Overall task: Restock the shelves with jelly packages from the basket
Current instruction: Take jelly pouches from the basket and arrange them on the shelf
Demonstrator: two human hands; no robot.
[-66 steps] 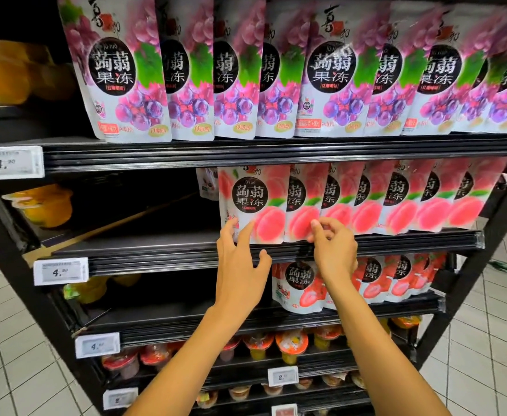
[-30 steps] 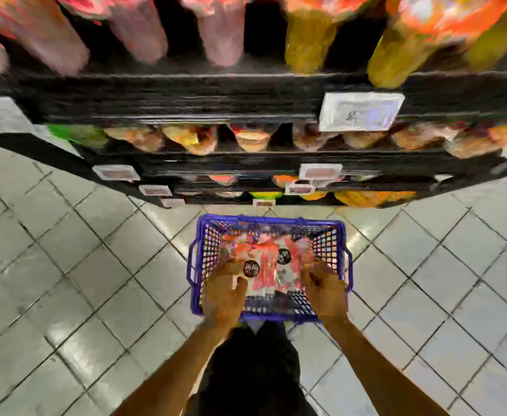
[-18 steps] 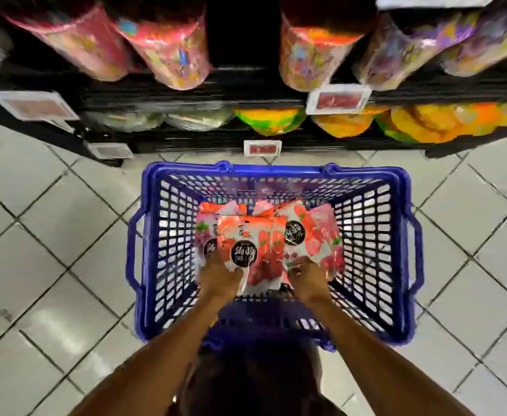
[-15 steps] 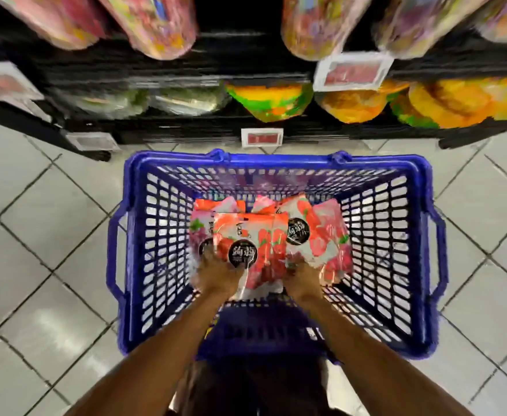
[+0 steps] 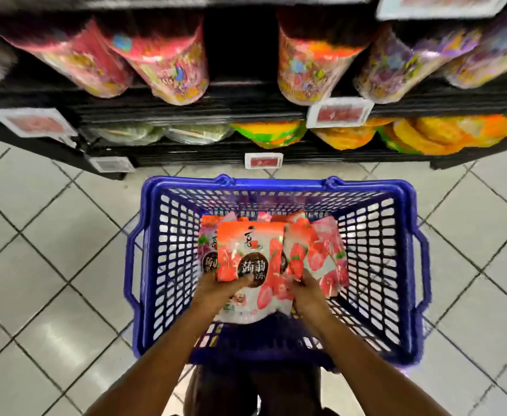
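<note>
A blue plastic basket stands on the tiled floor in front of the shelves. Inside it lie several red-and-white strawberry jelly packages. Both my hands are down in the basket. My left hand grips the front jelly package at its lower left, thumb over the black round label. My right hand holds the lower right edge of the same bunch, beside more jelly packages leaning to the right. A purple-tinted package shows at the left of the stack.
The black shelf unit runs across the top, with tubs of colourful sweets, orange and green packs lower down and white price tags. Grey floor tiles lie either side of the basket.
My view dropped from the peach packages on the shelf to the basket on the floor. Both hands went into the basket and closed on the strawberry packages, which now sit slightly higher.
</note>
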